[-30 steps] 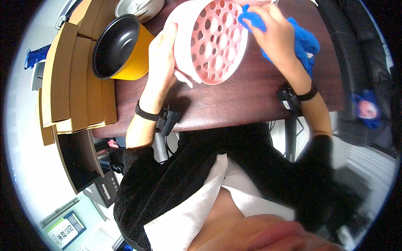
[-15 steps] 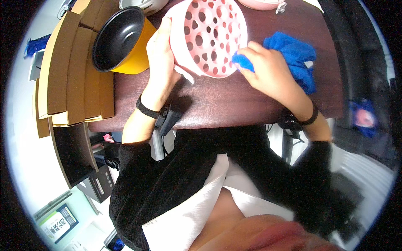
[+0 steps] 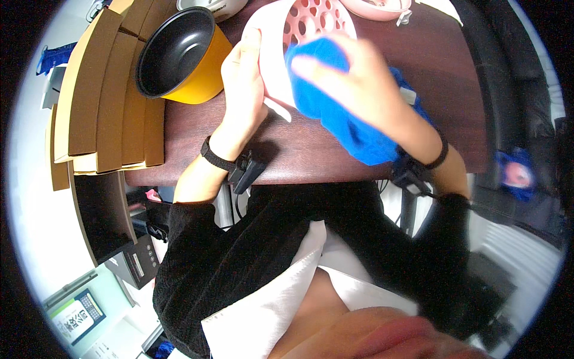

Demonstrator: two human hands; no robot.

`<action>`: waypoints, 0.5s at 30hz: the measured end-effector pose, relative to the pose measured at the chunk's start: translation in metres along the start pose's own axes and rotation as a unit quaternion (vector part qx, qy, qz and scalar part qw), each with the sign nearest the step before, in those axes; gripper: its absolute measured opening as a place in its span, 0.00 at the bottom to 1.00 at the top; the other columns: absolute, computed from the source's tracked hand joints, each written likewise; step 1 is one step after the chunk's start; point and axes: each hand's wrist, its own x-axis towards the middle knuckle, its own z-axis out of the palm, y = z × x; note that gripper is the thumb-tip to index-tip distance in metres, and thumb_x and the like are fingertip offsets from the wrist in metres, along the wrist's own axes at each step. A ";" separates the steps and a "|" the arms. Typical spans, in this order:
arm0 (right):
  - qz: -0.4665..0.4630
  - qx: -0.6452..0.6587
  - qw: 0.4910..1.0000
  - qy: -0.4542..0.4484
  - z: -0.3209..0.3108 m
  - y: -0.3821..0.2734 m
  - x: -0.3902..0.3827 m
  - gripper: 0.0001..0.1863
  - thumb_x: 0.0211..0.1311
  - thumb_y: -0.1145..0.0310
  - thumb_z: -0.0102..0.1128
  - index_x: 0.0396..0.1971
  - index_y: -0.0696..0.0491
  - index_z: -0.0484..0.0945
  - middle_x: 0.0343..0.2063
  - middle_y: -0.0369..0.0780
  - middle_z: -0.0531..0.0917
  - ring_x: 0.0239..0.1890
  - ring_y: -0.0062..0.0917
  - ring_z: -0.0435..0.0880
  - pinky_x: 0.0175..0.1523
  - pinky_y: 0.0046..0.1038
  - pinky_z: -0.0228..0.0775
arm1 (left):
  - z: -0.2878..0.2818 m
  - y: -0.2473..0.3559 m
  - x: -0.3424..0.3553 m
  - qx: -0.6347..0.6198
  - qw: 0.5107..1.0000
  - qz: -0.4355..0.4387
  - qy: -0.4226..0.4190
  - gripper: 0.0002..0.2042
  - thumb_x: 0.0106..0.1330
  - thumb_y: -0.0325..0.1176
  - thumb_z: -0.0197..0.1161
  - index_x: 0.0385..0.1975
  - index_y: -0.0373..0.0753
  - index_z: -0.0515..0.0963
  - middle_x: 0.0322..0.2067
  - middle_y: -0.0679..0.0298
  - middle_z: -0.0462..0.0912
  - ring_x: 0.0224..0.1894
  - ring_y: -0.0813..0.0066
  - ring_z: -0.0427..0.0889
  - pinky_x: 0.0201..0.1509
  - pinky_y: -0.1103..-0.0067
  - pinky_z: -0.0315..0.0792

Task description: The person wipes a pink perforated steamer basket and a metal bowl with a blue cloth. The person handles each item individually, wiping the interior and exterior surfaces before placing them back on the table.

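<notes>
The left hand [image 3: 242,90] gripped the rim of a pink perforated basket [image 3: 302,36] tilted at the far edge of the dark wooden surface [image 3: 311,149], fingers closed round it, while the right hand [image 3: 359,84] pressed a blue cloth [image 3: 344,116] (bunched, partly blurred) against the basket's near side; a yellow pot [image 3: 182,57] stood just left.

We see the strainer [image 3: 299,36] at the far middle of the bench [image 3: 311,155], tilted on its side. Our left hand [image 3: 242,90] lies against its left wall; our right hand [image 3: 353,84] lies over its right side, with the cloth [image 3: 341,119] under that hand and trailing right onto the bench. The pot [image 3: 179,54] stands left of the left hand, just beside it. Left of the pot lie the cardboard sheets [image 3: 101,102], overhanging the bench's left edge. A lid [image 3: 376,7] lies behind the strainer, to its right.
</notes>
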 end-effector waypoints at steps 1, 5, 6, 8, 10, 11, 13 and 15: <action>0.016 -0.008 1.000 0.021 -0.005 -0.002 0.007 0.18 0.55 0.58 0.65 0.36 0.57 0.81 0.25 0.45 0.82 0.29 0.31 0.84 0.37 0.31 0.74 | 0.000 0.001 -0.002 0.014 1.000 0.001 -0.002 0.20 0.73 0.46 0.48 0.45 0.33 0.75 0.38 0.60 0.81 0.36 0.75 0.80 0.40 0.80 0.76; 0.035 0.119 0.990 0.070 -0.038 0.024 0.011 0.17 0.60 0.59 0.63 0.40 0.58 0.79 0.30 0.35 0.84 0.31 0.17 0.82 0.37 0.19 0.76 | 0.003 0.002 -0.005 0.072 0.997 0.023 0.013 0.19 0.73 0.45 0.48 0.44 0.32 0.75 0.38 0.61 0.81 0.37 0.78 0.78 0.42 0.79 0.74; 0.108 0.192 0.973 0.063 -0.056 0.035 0.006 0.16 0.60 0.59 0.63 0.38 0.57 0.80 0.32 0.36 0.84 0.32 0.18 0.83 0.37 0.21 0.76 | 0.000 0.001 -0.004 0.099 0.994 0.035 0.010 0.20 0.73 0.45 0.49 0.44 0.32 0.75 0.38 0.61 0.81 0.37 0.78 0.78 0.42 0.79 0.73; 0.160 0.260 0.943 0.135 -0.075 0.038 -0.005 0.15 0.60 0.61 0.62 0.37 0.58 0.79 0.32 0.37 0.84 0.31 0.19 0.83 0.38 0.22 0.76 | -0.001 0.003 -0.003 0.103 0.991 0.068 0.057 0.17 0.69 0.44 0.56 0.34 0.32 0.76 0.28 0.68 0.76 0.31 0.85 0.71 0.37 0.84 0.68; 0.192 0.328 0.912 0.155 -0.108 0.071 -0.024 0.15 0.59 0.61 0.62 0.38 0.57 0.79 0.32 0.37 0.84 0.31 0.21 0.83 0.39 0.24 0.76 | -0.007 0.003 0.000 0.141 0.981 0.113 0.074 0.16 0.68 0.41 0.59 0.35 0.30 0.77 0.29 0.67 0.77 0.32 0.83 0.71 0.39 0.82 0.68; 0.212 0.319 0.903 0.195 -0.114 0.077 -0.031 0.16 0.59 0.58 0.61 0.38 0.56 0.79 0.31 0.39 0.83 0.31 0.24 0.82 0.39 0.26 0.76 | -0.008 0.004 0.001 0.146 0.977 0.134 0.079 0.15 0.67 0.40 0.60 0.36 0.30 0.77 0.30 0.66 0.78 0.33 0.82 0.72 0.41 0.81 0.69; 0.228 0.382 0.875 0.191 -0.132 0.094 -0.048 0.17 0.59 0.56 0.60 0.37 0.56 0.79 0.30 0.40 0.83 0.31 0.26 0.82 0.39 0.27 0.76 | -0.013 0.000 0.002 0.180 0.965 0.174 0.080 0.14 0.66 0.38 0.62 0.37 0.30 0.77 0.33 0.62 0.80 0.37 0.80 0.75 0.45 0.80 0.70; 0.244 0.375 0.867 0.219 -0.133 0.094 -0.052 0.20 0.67 0.51 0.46 0.33 0.54 0.76 0.27 0.41 0.80 0.27 0.24 0.77 0.34 0.24 0.70 | -0.013 0.005 0.000 0.260 0.940 0.208 0.071 0.13 0.67 0.37 0.60 0.39 0.31 0.76 0.35 0.66 0.80 0.37 0.84 0.74 0.44 0.84 0.70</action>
